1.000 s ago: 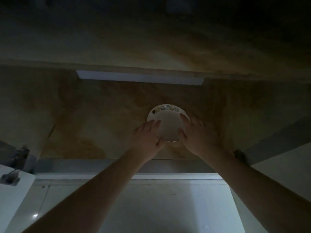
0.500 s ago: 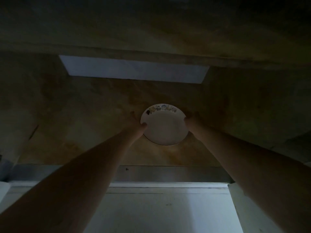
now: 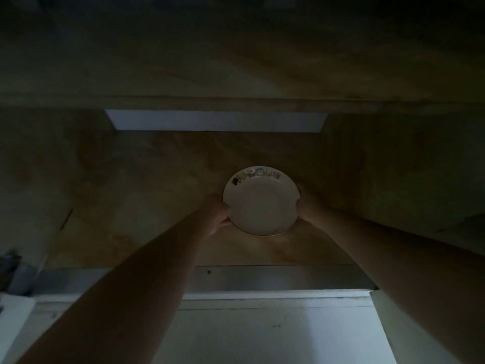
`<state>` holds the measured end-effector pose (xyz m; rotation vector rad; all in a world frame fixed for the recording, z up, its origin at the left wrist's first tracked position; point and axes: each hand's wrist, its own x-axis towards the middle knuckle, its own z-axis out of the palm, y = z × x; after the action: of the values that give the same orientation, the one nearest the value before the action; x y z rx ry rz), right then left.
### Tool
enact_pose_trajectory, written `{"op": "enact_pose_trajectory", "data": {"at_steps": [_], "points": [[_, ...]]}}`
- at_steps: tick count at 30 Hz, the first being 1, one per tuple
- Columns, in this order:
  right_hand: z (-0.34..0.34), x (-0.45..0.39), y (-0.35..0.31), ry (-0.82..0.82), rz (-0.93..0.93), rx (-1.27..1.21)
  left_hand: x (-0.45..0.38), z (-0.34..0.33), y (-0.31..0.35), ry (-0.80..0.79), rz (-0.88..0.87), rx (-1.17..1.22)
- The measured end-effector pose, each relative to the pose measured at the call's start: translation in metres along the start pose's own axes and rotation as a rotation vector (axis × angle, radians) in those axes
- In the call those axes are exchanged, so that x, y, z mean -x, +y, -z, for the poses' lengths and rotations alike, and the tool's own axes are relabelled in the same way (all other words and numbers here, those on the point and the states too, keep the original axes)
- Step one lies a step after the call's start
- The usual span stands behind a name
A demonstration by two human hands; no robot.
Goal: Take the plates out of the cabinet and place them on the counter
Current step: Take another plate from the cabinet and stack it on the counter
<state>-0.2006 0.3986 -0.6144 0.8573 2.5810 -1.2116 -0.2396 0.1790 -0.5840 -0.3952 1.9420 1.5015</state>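
A small white plate (image 3: 261, 203) with a row of little coloured pictures on its far rim sits deep inside a dim wooden cabinet. My left hand (image 3: 216, 215) grips the plate's left edge. My right hand (image 3: 305, 206) grips its right edge, fingers tucked under the rim. Both arms reach forward into the cabinet. The plate looks tilted toward me; whether it still touches the cabinet floor (image 3: 147, 206) I cannot tell.
A pale rectangular opening (image 3: 216, 120) shows at the cabinet's back wall. A grey front ledge (image 3: 262, 278) runs below my arms, with a white surface (image 3: 262, 334) under it. A white door edge (image 3: 13, 311) with a hinge is at lower left.
My hands went from resting on top of the plate to gripping its two sides. The plate has tipped so its face shows more and has come slightly nearer.
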Motion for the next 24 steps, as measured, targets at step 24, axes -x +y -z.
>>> {"op": "enact_pose_trajectory", "data": {"at_steps": [24], "points": [[0.004,0.219,-0.073,-0.131,0.162,0.269,0.176,0.113,-0.050,0.062,0.033,-0.102]]}}
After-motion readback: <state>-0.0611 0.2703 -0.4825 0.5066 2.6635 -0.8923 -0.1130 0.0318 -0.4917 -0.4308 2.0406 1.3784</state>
